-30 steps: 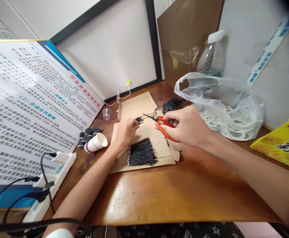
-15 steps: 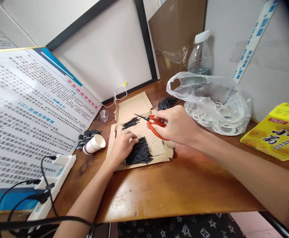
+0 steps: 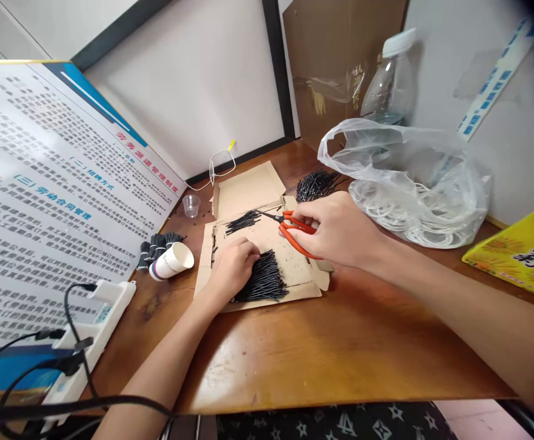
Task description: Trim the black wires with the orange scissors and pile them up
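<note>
My right hand (image 3: 335, 226) is closed round orange-handled scissors (image 3: 296, 239). Their narrow dark blades point left, above the cardboard, with the tip beside a small bunch of thin black strips (image 3: 241, 222). My left hand (image 3: 234, 267) rests at the left edge of a larger pile of black strips (image 3: 263, 278). Its fingers are curled together, and whatever is between them is hidden. Both groups of strips lie on an unfolded piece of cardboard (image 3: 296, 286), which has small dark bits scattered over it.
Another black heap (image 3: 317, 185) lies behind my right hand. To the right are a plastic bag (image 3: 413, 211) of white loops, a bottle (image 3: 390, 85) and a yellow packet (image 3: 523, 244). A tipped paper cup (image 3: 170, 261), tied black bundles (image 3: 156, 247), a clear cup (image 3: 191, 206) and a power strip (image 3: 90, 342) stand left.
The camera view has shifted slightly. Both hands stay in nearly the same places, with the scissors still in my right hand and my left fingers still curled at the pile.
</note>
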A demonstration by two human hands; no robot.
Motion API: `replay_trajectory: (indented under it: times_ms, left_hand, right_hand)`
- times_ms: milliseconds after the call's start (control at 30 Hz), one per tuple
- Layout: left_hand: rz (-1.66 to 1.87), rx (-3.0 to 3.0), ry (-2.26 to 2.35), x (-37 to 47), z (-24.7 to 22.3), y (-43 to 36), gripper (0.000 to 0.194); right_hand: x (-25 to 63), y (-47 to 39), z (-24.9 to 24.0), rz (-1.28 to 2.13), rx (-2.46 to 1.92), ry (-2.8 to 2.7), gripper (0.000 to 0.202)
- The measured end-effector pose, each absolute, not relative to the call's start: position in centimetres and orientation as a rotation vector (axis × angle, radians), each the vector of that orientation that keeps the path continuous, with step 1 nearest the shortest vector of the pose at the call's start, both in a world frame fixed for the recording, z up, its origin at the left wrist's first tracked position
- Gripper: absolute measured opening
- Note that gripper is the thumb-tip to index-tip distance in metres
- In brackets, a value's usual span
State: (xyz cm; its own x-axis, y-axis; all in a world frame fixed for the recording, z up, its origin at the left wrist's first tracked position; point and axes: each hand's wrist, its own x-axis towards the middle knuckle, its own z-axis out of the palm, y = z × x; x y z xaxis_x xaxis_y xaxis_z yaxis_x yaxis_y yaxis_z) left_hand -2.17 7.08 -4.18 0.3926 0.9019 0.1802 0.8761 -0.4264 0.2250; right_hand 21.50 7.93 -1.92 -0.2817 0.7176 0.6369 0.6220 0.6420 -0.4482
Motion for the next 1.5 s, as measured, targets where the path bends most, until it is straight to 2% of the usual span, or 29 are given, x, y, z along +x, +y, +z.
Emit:
replay_trajectory:
  times_ms: [200, 333, 433, 567, 867, 1300, 1500]
  left_hand:
    - [0.660, 2.412, 1.585, -2.2, -3.3, 6.6, 0.012]
    - [0.885, 2.047, 1.538, -1.9, -2.3, 5.8, 0.005]
    - [1.001, 1.818, 1.415, -1.5, -2.0, 5.3, 0.011]
    - [1.102, 1.802, 1.315, -1.3, -2.0, 5.0, 0.014]
    - [1.170, 1.861, 1.306, -1.5, -2.1, 4.8, 0.010]
    - [1.127, 1.830, 1.320, -1.1, -1.9, 4.2, 0.012]
    - [1.022, 2.348, 1.608, -2.4, -1.8, 6.7, 0.009]
  right_hand:
    - [21.6, 8.0, -2.0, 0.156, -1.062, -2.007, 0.027]
    - [21.5, 7.8, -2.0, 0.256, -1.019, -2.041, 0.031]
    - [21.4, 7.6, -2.0, 0.296, -1.001, -2.066, 0.033]
    - [21.2, 7.5, -2.2, 0.323, -0.993, -2.112, 0.033]
    - [21.0, 7.3, -2.1, 0.346, -0.906, -2.179, 0.040]
    - [20.7, 7.3, -2.6, 0.314, -0.946, -2.179, 0.034]
    - [21.1, 7.5, -2.0, 0.281, -1.029, -2.089, 0.035]
